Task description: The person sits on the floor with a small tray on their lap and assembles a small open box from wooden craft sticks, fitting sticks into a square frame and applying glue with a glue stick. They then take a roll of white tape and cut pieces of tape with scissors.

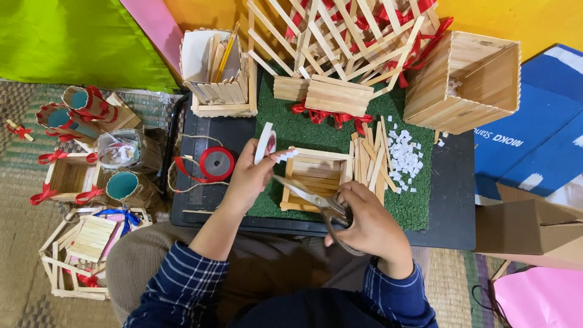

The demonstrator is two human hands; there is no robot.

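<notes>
Head view: left hand holds white tape roll, fingers pinching its loose strip. Right hand grips scissors (blades parted, near strip). Both above small wooden stick box on green mat, black desk.

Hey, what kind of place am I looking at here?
Probably a home craft corner on the floor: finished stick boxes, loose craft sticks on a green mat, a red ribbon spool, and scissors cutting tape.
</notes>
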